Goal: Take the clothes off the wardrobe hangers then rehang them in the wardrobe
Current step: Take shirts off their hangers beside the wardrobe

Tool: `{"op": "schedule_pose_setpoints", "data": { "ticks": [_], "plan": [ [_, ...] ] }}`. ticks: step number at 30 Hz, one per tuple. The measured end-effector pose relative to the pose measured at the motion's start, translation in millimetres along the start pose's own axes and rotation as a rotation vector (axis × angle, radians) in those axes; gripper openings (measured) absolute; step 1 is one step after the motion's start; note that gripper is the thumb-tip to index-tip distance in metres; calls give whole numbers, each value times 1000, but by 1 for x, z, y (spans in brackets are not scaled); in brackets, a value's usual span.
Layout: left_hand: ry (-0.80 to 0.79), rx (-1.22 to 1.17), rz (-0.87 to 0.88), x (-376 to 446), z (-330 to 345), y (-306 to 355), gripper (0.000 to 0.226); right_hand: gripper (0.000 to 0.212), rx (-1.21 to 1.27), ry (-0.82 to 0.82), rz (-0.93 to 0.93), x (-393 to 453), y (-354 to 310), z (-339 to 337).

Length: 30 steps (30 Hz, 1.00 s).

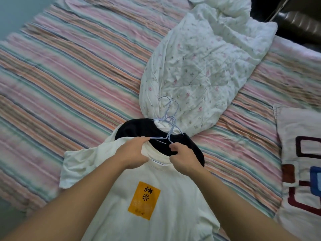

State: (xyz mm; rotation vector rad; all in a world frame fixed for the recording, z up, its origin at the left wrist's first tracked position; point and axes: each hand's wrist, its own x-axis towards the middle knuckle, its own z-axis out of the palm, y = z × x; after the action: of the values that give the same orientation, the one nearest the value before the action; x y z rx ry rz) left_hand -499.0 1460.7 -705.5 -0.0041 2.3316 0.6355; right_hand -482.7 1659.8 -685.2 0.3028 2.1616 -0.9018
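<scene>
A cream T-shirt (156,206) with an orange print lies face up on the bed, on top of a black garment (139,127). Thin pale blue wire hangers (169,117) stick out past the collars, their hooks lying on the quilt. My left hand (133,152) grips the left side of the cream shirt's collar. My right hand (182,157) pinches the collar's right side close to a hanger's wire arm. One wire arm shows between my hands; the rest of that hanger is hidden inside the shirt.
The bed carries a striped pink, green and orange sheet (69,75). A bunched white floral quilt (199,66) lies just beyond the hangers. A patterned pillow (302,162) sits at the right edge. A dark headboard (298,23) stands at the top right.
</scene>
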Motion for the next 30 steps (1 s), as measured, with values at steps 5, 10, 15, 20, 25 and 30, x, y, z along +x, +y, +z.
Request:
{"op": "schedule_pose_setpoints", "data": {
  "ticks": [5, 10, 15, 20, 25, 30],
  "plan": [
    [106, 77, 21, -78, -53, 14, 90, 51, -165, 11, -234, -68, -64, -19],
    [214, 148, 1, -176, -114, 27, 82, 64, -457, 48, -425, -152, -123, -42],
    [289, 241, -19, -300, -165, 28, 87, 51, -609, 89, -559, -254, -186, -48],
    [286, 300, -63, -418, -202, 13, 98, 60, -703, 75, -693, -356, -246, -29],
    [410, 318, -114, -543, -218, -12, 101, 65, -803, 80, -855, -455, -296, 11],
    [567, 329, -195, -678, -223, -32, 94, 63, -866, 82, -991, -557, -339, 62]
  ]
}}
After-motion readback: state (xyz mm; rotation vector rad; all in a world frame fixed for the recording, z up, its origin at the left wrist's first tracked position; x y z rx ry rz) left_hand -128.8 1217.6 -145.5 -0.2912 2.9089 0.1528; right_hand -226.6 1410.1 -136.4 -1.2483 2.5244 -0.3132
